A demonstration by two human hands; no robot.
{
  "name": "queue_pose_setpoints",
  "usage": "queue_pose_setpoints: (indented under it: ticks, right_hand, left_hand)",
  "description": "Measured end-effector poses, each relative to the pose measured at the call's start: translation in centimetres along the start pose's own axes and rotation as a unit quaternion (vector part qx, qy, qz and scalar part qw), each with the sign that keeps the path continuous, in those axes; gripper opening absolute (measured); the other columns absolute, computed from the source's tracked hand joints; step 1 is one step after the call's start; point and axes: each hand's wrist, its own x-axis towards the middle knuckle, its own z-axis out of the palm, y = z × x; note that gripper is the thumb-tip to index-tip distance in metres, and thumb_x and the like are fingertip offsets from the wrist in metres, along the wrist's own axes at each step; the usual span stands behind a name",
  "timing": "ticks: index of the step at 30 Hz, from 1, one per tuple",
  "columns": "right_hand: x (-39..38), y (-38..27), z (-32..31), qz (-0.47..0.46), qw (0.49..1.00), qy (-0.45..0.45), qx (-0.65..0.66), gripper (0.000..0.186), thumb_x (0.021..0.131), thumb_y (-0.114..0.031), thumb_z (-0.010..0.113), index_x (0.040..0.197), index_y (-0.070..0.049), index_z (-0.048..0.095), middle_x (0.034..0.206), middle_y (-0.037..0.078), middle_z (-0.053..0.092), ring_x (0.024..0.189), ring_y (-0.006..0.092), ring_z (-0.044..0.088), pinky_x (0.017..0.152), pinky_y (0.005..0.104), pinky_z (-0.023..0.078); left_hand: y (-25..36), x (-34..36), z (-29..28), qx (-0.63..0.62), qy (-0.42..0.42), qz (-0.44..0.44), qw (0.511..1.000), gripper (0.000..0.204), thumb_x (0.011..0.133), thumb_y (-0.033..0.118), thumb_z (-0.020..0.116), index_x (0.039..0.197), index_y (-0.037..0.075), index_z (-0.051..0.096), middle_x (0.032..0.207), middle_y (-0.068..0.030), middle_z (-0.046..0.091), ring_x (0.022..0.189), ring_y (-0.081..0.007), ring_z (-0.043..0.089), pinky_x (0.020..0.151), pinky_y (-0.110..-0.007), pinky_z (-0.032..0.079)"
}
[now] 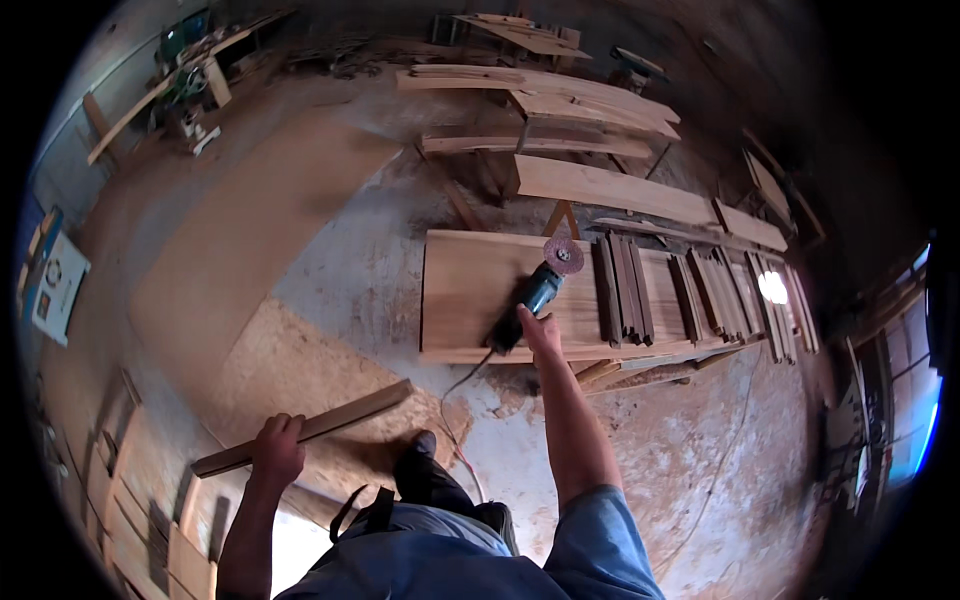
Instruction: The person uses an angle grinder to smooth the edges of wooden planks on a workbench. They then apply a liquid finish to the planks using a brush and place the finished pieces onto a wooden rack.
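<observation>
My left hand [278,452] is closed around a short wooden strip [350,411], held out over the floor at the lower left. On the other side, my right hand [541,332] grips the body of a corded angle grinder [538,290]. The grinder's round sanding disc [564,255] faces up at the far end of the tool. Beneath the grinder is a wide wooden board [465,270] at bench height; whether the tool rests on it or hovers just above, I cannot tell. A cord [458,440] trails from the grinder down to the floor near my feet.
Several dark-edged wooden strips [625,290] lie across the board to the right of the grinder. Long planks [615,187] rest on supports farther back. A brown sheet [235,235] covers part of the floor at left. Wooden frames [130,480] stand at the lower left.
</observation>
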Motion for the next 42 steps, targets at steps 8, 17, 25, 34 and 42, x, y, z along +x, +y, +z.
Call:
queue_pose_setpoints:
  ticks: [8, 17, 25, 34, 42]
  right_hand:
    - [1.8, -2.4, 2.3, 0.048, 0.998, 0.030, -0.026, 0.060, 0.073, -0.039, 0.078, 0.108, 0.006, 0.062, 0.100, 0.022, 0.069, 0.089, 0.0299, 0.069, 0.081, 0.0391, 0.053]
    - [-0.2, -2.8, -6.6, 0.176, 0.918, -0.200, 0.295, 0.051, 0.085, -0.045, 0.073, 0.105, 0.001, 0.064, 0.083, 0.008, 0.066, 0.066, 0.0165, 0.062, 0.060, 0.0324, 0.053]
    - [-14.0, -3.4, -7.4, 0.157, 0.906, 0.012, 0.393, 0.049, 0.086, -0.030, 0.067, 0.122, 0.000, 0.052, 0.093, 0.010, 0.061, 0.089, 0.0219, 0.062, 0.074, 0.0381, 0.055]
    - [-21.0, -2.1, -2.1, 0.147, 0.740, 0.162, 0.636, 0.042, 0.097, -0.046, 0.052, 0.109, -0.006, 0.053, 0.087, 0.010, 0.061, 0.067, 0.0246, 0.064, 0.054, 0.0381, 0.058]
    - [-22.1, -1.0, -2.5, 0.043, 0.662, 0.142, 0.735, 0.060, 0.088, -0.056, 0.065, 0.118, -0.004, 0.055, 0.098, 0.011, 0.064, 0.079, 0.0244, 0.066, 0.065, 0.0395, 0.057]
  left_hand:
    - [2.9, 19.4, -1.5, 0.057, -0.063, 0.175, 0.981, 0.032, 0.080, 0.000, 0.057, 0.111, 0.006, 0.063, 0.100, -0.0148, 0.061, 0.097, -0.0353, 0.059, 0.082, -0.046, 0.050]
    - [5.7, 36.0, 5.0, 0.014, -0.140, 0.336, 0.931, 0.031, 0.079, -0.001, 0.058, 0.109, 0.006, 0.063, 0.096, -0.0147, 0.059, 0.099, -0.0345, 0.057, 0.084, -0.045, 0.050]
    - [12.7, 42.2, 12.3, 0.015, -0.238, 0.469, 0.850, 0.022, 0.081, 0.003, 0.057, 0.101, 0.007, 0.065, 0.100, -0.0143, 0.060, 0.104, -0.0327, 0.058, 0.086, -0.044, 0.052]
    - [16.5, 42.0, 14.9, -0.036, -0.223, 0.543, 0.809, 0.013, 0.086, 0.010, 0.053, 0.095, 0.008, 0.063, 0.102, -0.0117, 0.061, 0.106, -0.0292, 0.056, 0.094, -0.042, 0.047]
    - [20.6, 30.8, 7.1, -0.323, -0.583, 0.405, 0.625, 0.076, 0.081, 0.033, 0.077, 0.138, -0.005, 0.043, 0.124, -0.0268, 0.060, 0.114, -0.0373, 0.060, 0.094, -0.044, 0.049]
